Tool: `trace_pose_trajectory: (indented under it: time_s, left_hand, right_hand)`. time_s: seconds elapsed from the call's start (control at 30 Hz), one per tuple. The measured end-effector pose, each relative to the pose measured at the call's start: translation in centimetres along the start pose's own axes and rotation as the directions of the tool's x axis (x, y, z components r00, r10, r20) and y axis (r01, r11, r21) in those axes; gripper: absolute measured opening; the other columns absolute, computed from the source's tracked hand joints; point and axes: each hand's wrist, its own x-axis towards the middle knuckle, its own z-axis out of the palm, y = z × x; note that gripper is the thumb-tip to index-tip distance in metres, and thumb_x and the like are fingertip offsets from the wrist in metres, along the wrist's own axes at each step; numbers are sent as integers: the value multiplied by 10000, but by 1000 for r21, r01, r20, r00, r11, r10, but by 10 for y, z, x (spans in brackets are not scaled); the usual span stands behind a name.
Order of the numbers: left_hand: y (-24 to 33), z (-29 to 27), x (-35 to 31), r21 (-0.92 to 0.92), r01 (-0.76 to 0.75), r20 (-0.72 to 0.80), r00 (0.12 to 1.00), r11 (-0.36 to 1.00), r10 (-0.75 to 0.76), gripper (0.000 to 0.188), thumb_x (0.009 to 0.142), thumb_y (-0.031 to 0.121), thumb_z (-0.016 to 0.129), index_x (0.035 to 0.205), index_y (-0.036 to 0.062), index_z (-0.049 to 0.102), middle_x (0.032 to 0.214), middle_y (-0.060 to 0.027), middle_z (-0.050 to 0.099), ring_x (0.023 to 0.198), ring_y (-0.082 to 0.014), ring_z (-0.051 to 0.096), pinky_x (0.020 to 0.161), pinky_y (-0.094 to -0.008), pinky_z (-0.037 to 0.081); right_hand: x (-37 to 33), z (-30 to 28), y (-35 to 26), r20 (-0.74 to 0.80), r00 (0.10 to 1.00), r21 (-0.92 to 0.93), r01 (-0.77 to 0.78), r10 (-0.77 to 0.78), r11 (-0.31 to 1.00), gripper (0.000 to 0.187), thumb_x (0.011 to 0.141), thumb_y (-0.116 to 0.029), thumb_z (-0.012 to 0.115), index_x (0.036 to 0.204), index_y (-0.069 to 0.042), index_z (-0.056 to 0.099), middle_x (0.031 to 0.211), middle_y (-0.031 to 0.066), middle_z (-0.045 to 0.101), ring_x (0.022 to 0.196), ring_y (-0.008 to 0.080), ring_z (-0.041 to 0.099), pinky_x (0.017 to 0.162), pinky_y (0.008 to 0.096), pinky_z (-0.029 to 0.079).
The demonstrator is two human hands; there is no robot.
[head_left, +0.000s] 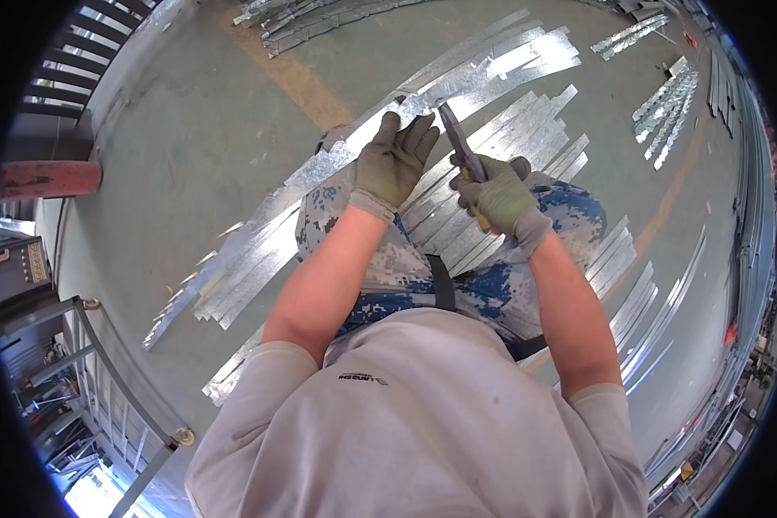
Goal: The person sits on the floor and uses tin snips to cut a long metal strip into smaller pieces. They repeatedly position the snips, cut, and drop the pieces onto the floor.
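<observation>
So, both hands are in grey-green work gloves and busy over a bunch of shiny metal strips (259, 259) laid out on the floor (190, 147). The left hand (388, 168) is palm up with its thumb and fingers a bit apart, and a bright bit of strip shows right between the thumb tip and the fingertips. Can't tell whether they're actually pinching it, the glare and angle don't help. The right hand's (502, 194) fingers are wrapped round a dark metal hand tool (459, 138) with yellow on the grips, snips or pliers by the look of it. Its head points up and away from those fingers, the tip just right of the left fingertips and near the strips; can't see if it touches them

One long spread of strips runs past the left fingers, down to the left and up to the right. Another pile (501, 142) lies just behind the tool, between the knees of the camo trousers (509, 293). Well off to the right of the right fingers sits a smaller bundle (665, 112). Far left of the left fingers there's a red bar (52, 179), with a metal frame on casters (134, 380) nearer the body
</observation>
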Motion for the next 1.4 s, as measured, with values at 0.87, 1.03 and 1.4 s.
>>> trace_pose_trajectory:
  time_s: [0.87,1.03,1.4]
  left_hand:
    - [2,-11,-5,7,-25,150,988,1000,23,148,1163,131,558,1221,9,619,1300,-230,718,1350,-446,673,1237,-596,527]
    - [4,-11,-4,-29,-22,140,990,999,26,124,1153,130,583,1182,33,655,1279,-156,741,1344,-423,683,1221,-575,545]
    - [7,-9,-5,16,-13,235,972,1000,9,156,1163,174,573,1195,55,669,1335,-187,730,1338,-366,690,1214,-509,554]
  right_hand:
    - [-26,-11,2,328,942,544,-131,-67,829,578,1042,-121,764,1540,70,542,1369,214,732,1184,339,779,993,451,673]
    - [-31,-12,-1,415,906,596,-199,-86,778,554,1048,-104,720,1540,75,540,1385,220,727,1204,353,775,992,490,673]
    - [-6,-2,28,564,777,755,-349,-279,555,617,1032,-110,737,1588,36,512,1406,234,718,1232,419,753,957,578,668]
